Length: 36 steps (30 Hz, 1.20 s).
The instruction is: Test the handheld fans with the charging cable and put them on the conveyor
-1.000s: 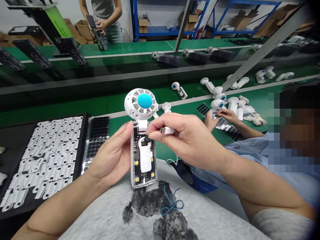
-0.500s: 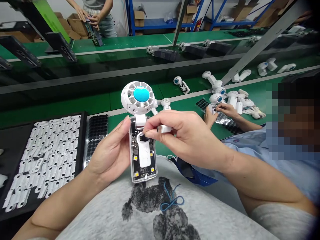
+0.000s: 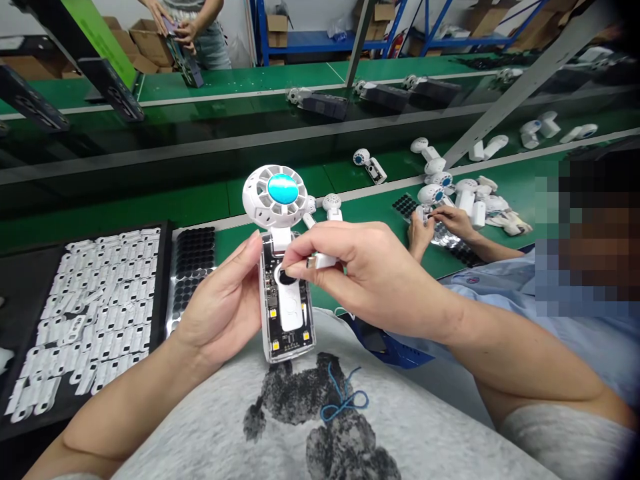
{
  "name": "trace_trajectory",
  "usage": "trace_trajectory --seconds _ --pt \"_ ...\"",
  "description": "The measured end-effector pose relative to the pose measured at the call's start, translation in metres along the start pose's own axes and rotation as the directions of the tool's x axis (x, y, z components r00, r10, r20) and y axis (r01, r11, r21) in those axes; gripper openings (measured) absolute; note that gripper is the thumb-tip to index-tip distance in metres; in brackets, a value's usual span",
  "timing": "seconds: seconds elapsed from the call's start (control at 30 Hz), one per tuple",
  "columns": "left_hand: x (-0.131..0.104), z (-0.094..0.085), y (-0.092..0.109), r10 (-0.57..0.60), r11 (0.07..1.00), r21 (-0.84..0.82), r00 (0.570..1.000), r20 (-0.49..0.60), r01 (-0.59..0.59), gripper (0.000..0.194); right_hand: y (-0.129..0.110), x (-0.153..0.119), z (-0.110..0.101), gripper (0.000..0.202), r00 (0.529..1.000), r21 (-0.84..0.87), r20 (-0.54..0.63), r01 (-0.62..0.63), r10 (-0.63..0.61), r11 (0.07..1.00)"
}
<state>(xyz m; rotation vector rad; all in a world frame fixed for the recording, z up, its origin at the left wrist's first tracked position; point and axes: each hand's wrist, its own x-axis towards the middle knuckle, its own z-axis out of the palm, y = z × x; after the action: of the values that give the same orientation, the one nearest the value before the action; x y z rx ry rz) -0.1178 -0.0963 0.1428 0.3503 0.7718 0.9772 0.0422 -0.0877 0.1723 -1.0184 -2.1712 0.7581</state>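
My left hand point(image 3: 225, 300) is wrapped round a small handheld fan point(image 3: 260, 200), held upright with its blue-centred head on top. Through the fan's clear body shows a black circuit board with yellow lights. A white strip point(image 3: 290, 310) with a ring at its upper end lies over the board. My right hand point(image 3: 360, 273) is closed, keeping a white USB cable plug point(image 3: 320, 261) in its fingers. Its thumb and index fingertips press at a black disc point(image 3: 287, 275) inside the ring. Whether they grip the disc or only push on it is hidden.
A black tray point(image 3: 163, 267) of white strips lies at left, beside a sheet of black round stickers point(image 3: 195, 253). On the right, a co-worker's hands point(image 3: 423, 230) handle a fan near more white fans point(image 3: 467, 193). Another person stands across the green conveyor line point(image 3: 240, 193).
The white strip's lower end has shifted slightly right and up on the board. My right fingertips have moved slightly left over the black disc. My left hand keeps its hold.
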Motion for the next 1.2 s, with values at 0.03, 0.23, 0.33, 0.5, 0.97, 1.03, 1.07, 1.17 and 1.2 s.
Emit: trace_trajectory --seconds 0.03,0.23,0.33,0.5,0.97,1.03,1.07,1.17,1.2 --pt "0.0 0.0 0.0 0.004 1.0 0.001 1.0 -0.005 -0.004 0.023 0.0 0.0 0.0 0.01 1.0 0.0 -0.001 0.001 -0.001 1.0" --pt "-0.002 0.001 0.0 0.015 1.0 0.014 0.999 -0.036 -0.014 0.022 0.003 -0.003 0.005 0.01 0.998 -0.025 -0.054 0.015 -0.017 1.0" --pt "-0.002 0.001 0.0 0.018 0.999 0.032 0.998 -0.061 -0.016 0.023 0.004 -0.005 0.008 0.011 0.997 -0.04 -0.079 0.012 -0.016 0.999" --pt "-0.003 0.001 0.0 0.025 0.999 0.028 0.999 -0.04 -0.024 0.02 0.003 -0.007 0.01 0.016 0.994 0.0 -0.107 0.009 -0.009 1.0" --pt "-0.006 0.001 -0.001 0.083 0.996 0.029 0.997 0.002 -0.083 0.015 0.004 -0.008 0.013 0.008 0.987 0.108 -0.16 0.008 0.009 0.994" --pt "-0.007 0.0 -0.001 0.081 0.996 0.028 0.997 -0.001 -0.08 0.014 0.003 -0.008 0.013 0.008 0.987 0.117 -0.158 -0.003 0.021 0.993" --pt "-0.008 0.0 -0.001 0.084 0.996 0.031 0.996 0.003 -0.084 0.014 0.003 -0.007 0.012 0.008 0.987 0.121 -0.156 -0.01 0.029 0.993" --pt "-0.009 0.0 -0.001 0.104 0.994 0.041 0.994 0.021 -0.105 0.014 0.004 -0.007 0.011 0.009 0.988 0.13 -0.154 -0.007 0.027 0.991" --pt "-0.009 0.0 -0.001 0.109 0.993 0.045 0.994 0.027 -0.111 0.015 0.004 -0.007 0.012 0.01 0.988 0.128 -0.156 0.005 0.015 0.992"
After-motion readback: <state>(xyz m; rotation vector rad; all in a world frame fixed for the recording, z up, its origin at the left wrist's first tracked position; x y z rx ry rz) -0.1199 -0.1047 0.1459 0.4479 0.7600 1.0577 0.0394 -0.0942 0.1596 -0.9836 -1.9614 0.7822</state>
